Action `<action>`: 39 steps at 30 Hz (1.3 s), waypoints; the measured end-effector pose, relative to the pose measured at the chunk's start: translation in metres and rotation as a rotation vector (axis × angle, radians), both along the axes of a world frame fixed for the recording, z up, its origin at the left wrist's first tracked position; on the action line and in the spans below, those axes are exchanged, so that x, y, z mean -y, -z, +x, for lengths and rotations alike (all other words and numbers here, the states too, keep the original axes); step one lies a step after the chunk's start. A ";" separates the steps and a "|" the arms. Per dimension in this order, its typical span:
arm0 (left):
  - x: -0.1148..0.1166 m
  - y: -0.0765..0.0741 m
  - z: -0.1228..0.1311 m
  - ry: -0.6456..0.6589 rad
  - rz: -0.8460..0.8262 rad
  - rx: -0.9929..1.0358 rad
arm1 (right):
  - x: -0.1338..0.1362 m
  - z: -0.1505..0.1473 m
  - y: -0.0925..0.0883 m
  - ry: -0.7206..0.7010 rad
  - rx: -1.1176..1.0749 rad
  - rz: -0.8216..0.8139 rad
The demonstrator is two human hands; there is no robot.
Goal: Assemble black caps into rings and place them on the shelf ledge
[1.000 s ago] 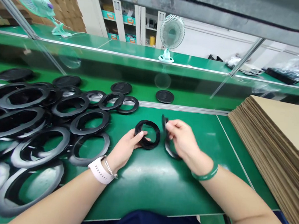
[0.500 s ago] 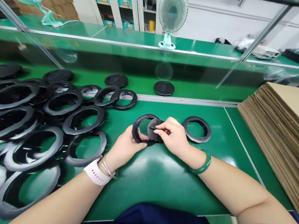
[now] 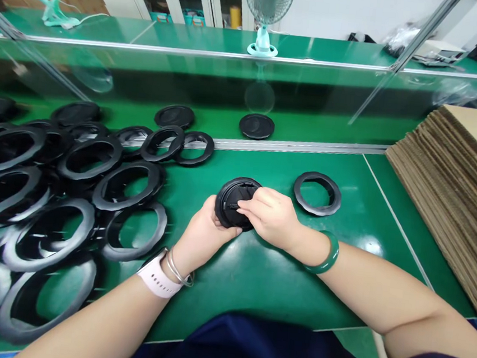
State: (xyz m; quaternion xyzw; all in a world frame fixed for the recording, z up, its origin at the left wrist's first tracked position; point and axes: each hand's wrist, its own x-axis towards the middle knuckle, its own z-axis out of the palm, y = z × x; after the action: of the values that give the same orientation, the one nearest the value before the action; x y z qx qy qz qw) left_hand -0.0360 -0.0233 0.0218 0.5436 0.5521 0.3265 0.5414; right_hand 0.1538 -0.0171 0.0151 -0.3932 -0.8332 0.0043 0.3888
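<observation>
My left hand (image 3: 206, 226) holds a black ring (image 3: 221, 206) upright by its lower edge, with the fingers behind it. A black disc (image 3: 242, 195) sits inside that ring, pressed against it. My right hand (image 3: 269, 217) lies over the disc and grips it with the fingertips, hiding much of its face. A second black ring (image 3: 317, 193) lies flat on the green mat (image 3: 249, 281) to the right of my right hand, not touching it.
A large heap of black rings (image 3: 51, 195) covers the left of the mat. Several black discs (image 3: 256, 126) lie beyond a metal rail (image 3: 296, 147). A stack of cardboard sheets (image 3: 447, 159) stands at right. A glass panel and a fan (image 3: 267, 7) stand farther back.
The ring held by my right hand a second ago now lies flat on the mat. My right hand has brought a black disc onto the left hand's ring, and the disc now sits further into it.
</observation>
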 end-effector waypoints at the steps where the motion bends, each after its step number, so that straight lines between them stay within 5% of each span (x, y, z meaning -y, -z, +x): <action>1: 0.000 0.001 0.000 0.001 0.000 0.002 | 0.000 0.000 0.000 0.008 0.015 0.014; 10: 0.000 0.005 0.000 0.019 0.015 -0.005 | -0.002 -0.002 0.004 0.023 0.034 0.175; 22: 0.001 0.002 0.002 0.011 -0.020 0.021 | -0.004 -0.004 0.007 0.032 -0.036 0.018; 39: -0.001 0.001 0.001 0.011 0.013 -0.049 | 0.003 -0.005 0.007 0.016 -0.011 0.087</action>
State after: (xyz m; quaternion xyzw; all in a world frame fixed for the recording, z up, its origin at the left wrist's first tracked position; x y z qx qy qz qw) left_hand -0.0354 -0.0227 0.0204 0.5580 0.5600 0.3139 0.5258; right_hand 0.1485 -0.0201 0.0083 -0.3826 -0.8272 -0.0326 0.4102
